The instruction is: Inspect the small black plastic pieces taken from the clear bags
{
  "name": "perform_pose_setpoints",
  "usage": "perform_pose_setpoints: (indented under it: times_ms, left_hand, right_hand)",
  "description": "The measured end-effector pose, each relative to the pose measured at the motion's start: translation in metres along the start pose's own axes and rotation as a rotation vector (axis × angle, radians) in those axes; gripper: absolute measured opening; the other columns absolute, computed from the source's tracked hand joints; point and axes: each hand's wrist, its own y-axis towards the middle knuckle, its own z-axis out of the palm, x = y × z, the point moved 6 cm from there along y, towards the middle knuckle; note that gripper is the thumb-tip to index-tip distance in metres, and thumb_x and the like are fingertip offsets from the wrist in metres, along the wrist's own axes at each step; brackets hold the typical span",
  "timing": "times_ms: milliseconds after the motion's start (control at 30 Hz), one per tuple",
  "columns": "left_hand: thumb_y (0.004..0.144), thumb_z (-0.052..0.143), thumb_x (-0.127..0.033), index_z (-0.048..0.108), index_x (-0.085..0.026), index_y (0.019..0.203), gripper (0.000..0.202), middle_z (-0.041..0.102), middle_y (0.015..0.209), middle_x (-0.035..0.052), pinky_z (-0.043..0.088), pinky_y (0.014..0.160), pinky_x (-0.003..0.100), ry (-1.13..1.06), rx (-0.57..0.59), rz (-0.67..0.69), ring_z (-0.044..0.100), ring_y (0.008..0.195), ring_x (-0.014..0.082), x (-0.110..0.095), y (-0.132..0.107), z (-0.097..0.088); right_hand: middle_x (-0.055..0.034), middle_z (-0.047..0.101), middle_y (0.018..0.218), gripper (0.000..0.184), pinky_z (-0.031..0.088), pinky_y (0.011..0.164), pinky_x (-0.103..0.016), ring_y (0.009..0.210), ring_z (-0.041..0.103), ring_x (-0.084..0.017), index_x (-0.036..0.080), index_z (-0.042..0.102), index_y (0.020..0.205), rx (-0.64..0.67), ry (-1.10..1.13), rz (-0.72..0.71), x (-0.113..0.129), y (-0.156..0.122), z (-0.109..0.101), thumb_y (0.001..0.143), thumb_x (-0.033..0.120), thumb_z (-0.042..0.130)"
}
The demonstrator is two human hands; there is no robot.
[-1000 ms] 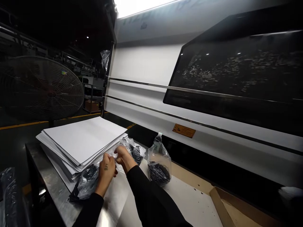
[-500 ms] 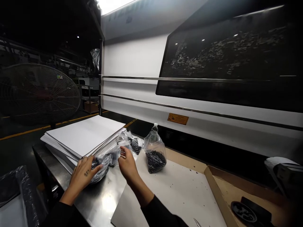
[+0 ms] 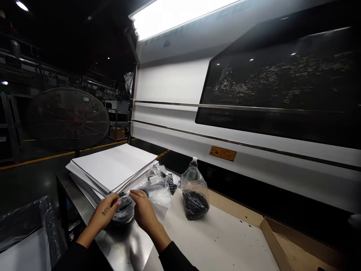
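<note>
Nearest bag (image 3: 124, 213): clear, dark within | standing bag (image 3: 195, 187): clear, black pieces (image 3: 195, 206) | sheet stack (image 3: 114, 165): white | board (image 3: 225, 244): off-white, black-speckled | desk (image 3: 124, 244): silver-grey | label (image 3: 222, 153): orange

A factory workshop: beyond the far edge of the metal counter (image 3: 121, 246) stands a large white machine (image 3: 169, 81) with an orange label (image 3: 222, 153); past its left corner, a caged fan (image 3: 76, 122).

On table (image 3: 128, 244) before you: paper stack (image 3: 114, 165) back left, plastic bag (image 3: 124, 212) between your left hand (image 3: 103, 213) and right hand (image 3: 145, 212), standing bag (image 3: 195, 205) farther right; fan (image 3: 75, 118) beyond stack
</note>
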Motion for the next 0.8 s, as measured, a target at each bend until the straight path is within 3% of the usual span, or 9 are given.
perform_pose_setpoints:
  times_ms: [100, 233, 367, 567, 800]
  left_hand:
    - [0.093, 0.043, -0.039, 0.057, -0.017, 0.082, 0.028, 0.055, 0.066, -0.0032, 0.044, 0.062, 0.031, -0.005, -0.174, -0.143, 0.054, 0.060, 0.0141, 0.014, 0.008, -0.019]
    - [0.093, 0.041, -0.041, 0.055, -0.018, 0.080, 0.030, 0.053, 0.065, -0.0030, 0.040, 0.061, 0.031, 0.010, -0.287, -0.199, 0.051, 0.060, 0.0147, 0.012, 0.013, -0.037]
    - [0.093, 0.041, -0.037, 0.054, -0.019, 0.081, 0.025, 0.053, 0.062, -0.0041, 0.040, 0.062, 0.031, -0.059, -0.256, -0.132, 0.053, 0.061, 0.0150, 0.004, 0.007, -0.040]
    - [0.092, 0.045, -0.028, 0.057, -0.016, 0.099, 0.018, 0.051, 0.050, -0.0085, 0.044, 0.056, 0.029, -0.255, -0.212, -0.205, 0.052, 0.047, 0.0129, 0.017, 0.001, -0.029]
    - [0.090, 0.051, -0.035, 0.059, -0.015, 0.083, 0.023, 0.049, 0.049, -0.0087, 0.042, 0.048, 0.025, -0.363, -0.191, -0.280, 0.050, 0.043, 0.0102, 0.023, 0.000, -0.018]
  right_hand:
    - [-0.0128, 0.054, 0.127, 0.056, 0.039, 0.100, -0.030, 0.117, 0.047, -0.017, 0.009, 0.055, 0.120, -0.037, -0.015, 0.022, 0.013, 0.002, -0.001, 0.073, -0.012, 0.034]
    - [-0.0032, 0.064, 0.104, 0.033, 0.047, 0.086, -0.023, 0.096, 0.059, -0.014, 0.018, 0.065, 0.101, 0.117, -0.068, 0.003, 0.026, 0.023, 0.026, 0.082, -0.002, 0.047]
    - [-0.0038, 0.065, 0.100, 0.016, 0.052, 0.082, -0.036, 0.093, 0.062, -0.018, 0.015, 0.062, 0.103, 0.293, -0.208, 0.055, 0.014, 0.064, 0.057, 0.088, 0.015, 0.057]
    - [-0.0067, 0.062, 0.105, 0.023, 0.054, 0.079, -0.040, 0.092, 0.062, -0.020, 0.014, 0.059, 0.107, 0.596, -0.478, 0.158, -0.006, 0.090, 0.084, 0.089, 0.029, 0.060]
    - [-0.0065, 0.062, 0.108, 0.022, 0.053, 0.081, -0.040, 0.095, 0.061, -0.020, 0.014, 0.060, 0.105, 0.939, -0.481, -0.123, -0.002, 0.079, 0.109, 0.088, 0.027, 0.062]
